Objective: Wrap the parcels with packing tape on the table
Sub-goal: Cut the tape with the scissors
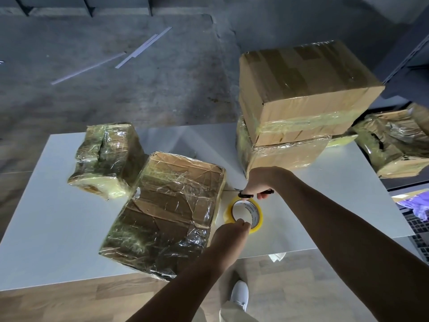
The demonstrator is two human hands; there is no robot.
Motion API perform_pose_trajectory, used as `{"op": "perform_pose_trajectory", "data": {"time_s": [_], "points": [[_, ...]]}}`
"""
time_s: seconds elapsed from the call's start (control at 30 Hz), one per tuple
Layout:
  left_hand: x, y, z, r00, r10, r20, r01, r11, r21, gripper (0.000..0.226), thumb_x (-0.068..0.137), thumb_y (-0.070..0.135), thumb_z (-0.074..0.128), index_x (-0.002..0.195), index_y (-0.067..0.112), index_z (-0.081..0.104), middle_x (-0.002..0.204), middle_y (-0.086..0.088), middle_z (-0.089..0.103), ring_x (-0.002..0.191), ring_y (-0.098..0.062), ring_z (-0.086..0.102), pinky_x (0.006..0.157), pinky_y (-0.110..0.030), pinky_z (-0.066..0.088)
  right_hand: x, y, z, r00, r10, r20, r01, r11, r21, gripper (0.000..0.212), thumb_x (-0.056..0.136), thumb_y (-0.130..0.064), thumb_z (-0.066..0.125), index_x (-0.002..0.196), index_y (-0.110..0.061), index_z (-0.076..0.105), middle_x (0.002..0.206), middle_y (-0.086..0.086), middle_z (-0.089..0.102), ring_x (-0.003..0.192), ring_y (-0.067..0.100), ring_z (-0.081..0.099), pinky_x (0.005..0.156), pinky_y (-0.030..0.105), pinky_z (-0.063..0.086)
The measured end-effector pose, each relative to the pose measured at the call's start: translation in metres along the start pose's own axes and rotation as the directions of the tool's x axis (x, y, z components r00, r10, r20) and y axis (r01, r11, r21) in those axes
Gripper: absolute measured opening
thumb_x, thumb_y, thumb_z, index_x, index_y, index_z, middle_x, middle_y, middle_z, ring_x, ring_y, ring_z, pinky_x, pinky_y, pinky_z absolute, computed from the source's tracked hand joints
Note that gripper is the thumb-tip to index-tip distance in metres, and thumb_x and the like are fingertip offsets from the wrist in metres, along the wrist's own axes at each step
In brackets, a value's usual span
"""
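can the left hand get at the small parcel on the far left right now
Probably not directly: the left hand grips the tape roll, and the big parcel lies between it and the small parcel, so it would have to reach over.

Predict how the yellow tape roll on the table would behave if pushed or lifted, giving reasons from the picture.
The tape roll lies roughly flat on the table, so a push would probably slide it; stood on edge, being round, it would likely roll. It looks a stiff, hollow ring, probably light: the left hand pinches its rim with fingertips alone.
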State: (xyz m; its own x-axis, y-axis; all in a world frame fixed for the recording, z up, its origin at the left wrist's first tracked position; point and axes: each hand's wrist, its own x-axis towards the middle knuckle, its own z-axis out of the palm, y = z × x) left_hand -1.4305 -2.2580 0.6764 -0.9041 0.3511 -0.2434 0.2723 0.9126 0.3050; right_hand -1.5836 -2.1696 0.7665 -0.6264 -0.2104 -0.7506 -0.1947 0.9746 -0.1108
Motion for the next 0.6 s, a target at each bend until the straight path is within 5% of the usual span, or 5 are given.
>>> {"op": "perform_pose_trajectory", "data": {"time_s": [0.5,0.6], "points": [[0.000,0.005,-0.003,1.000,0.013,0.019,-0.014,0.997,0.077,0.031,0.084,-0.007,0.046,0.113,0.004,0.051,0.105,-0.014,0.055,0.089,-0.034,0.064,0.065,-0.040,0.047,0.017,-0.016,-0.022,0.979,0.071,0.191,-0.001,0.939,-0.344,0.031,0.086,-0.033,0.065,0.059,-0.018,0.061,0.042,-0.010,0.058,0.053,0.008,0.056,0.059,0.021,0.043],[-0.002,0.008,-0.005,1.000,0.016,-0.006,-0.015,0.994,0.107,0.030,0.081,-0.005,0.053,0.109,0.006,0.053,0.101,-0.011,0.058,0.084,-0.030,0.066,0.059,-0.035,0.045,0.019,-0.023,-0.026,0.952,0.165,0.258,-0.031,0.890,-0.456,0.036,0.094,-0.034,0.051,0.061,-0.019,0.056,0.056,-0.007,0.054,0.057,0.010,0.049,0.058,0.021,0.040]]}}
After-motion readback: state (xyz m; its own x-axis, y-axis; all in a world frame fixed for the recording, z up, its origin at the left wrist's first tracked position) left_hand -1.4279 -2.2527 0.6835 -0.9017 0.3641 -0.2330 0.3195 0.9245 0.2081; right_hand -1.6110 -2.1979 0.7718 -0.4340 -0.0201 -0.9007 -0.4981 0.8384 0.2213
